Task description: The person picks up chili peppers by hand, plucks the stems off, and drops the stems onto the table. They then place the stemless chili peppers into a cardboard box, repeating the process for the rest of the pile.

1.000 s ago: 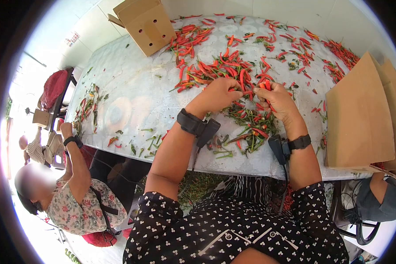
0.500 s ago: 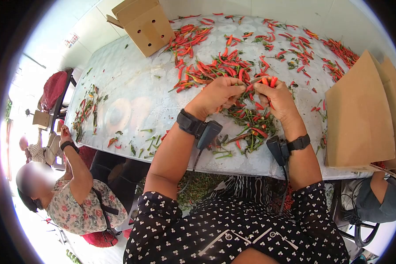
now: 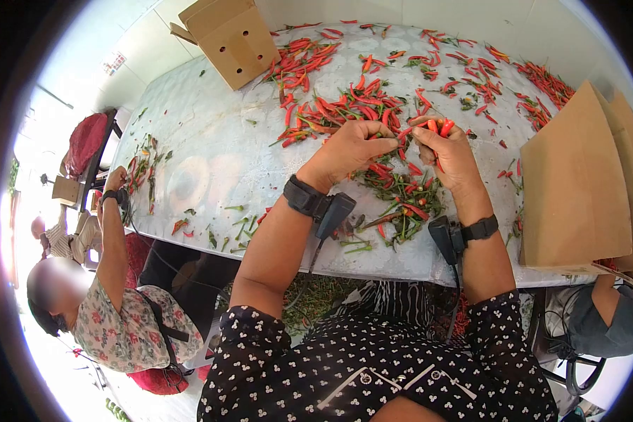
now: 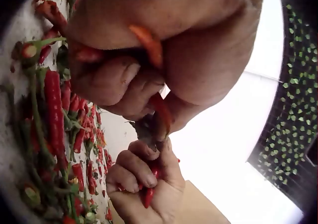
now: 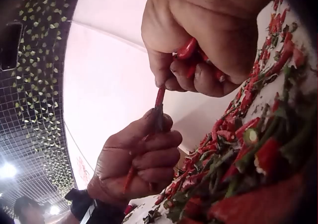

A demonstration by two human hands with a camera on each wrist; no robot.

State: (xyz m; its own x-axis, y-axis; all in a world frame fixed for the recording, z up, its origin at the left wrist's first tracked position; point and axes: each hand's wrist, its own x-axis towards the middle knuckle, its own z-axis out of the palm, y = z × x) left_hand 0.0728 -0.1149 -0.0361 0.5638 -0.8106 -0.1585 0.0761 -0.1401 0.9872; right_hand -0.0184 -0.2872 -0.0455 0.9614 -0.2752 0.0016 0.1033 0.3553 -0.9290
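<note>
My left hand [image 3: 355, 149] and right hand [image 3: 449, 153] meet over the table, fingertips close together. Between them runs a red chilli pepper [image 5: 159, 98], its upper part in my right thumb and finger. Left thumb and fingers pinch its lower end, by a dark piece [image 5: 159, 119] whose kind I cannot tell. More red chillies [image 3: 439, 127] are bunched in the right palm, and an orange-red chilli [image 4: 150, 46] pokes out of my curled left hand. A chilli pile [image 3: 362, 109] lies just beyond the hands; green stems and chilli bits [image 3: 401, 204] lie below them.
Cardboard boxes stand at the right edge [image 3: 577, 190] and back left [image 3: 239, 49]. Scattered chillies [image 3: 482, 77] cover the far side of the pale tabletop [image 3: 211, 133]. To the left, another person [image 3: 130, 309] sits with a hand at a small chilli heap [image 3: 144, 169].
My left hand has lifted slightly from the pile's edge, and the chillies in my right hand now stick up more. The person at left has reached forward to the small heap.
</note>
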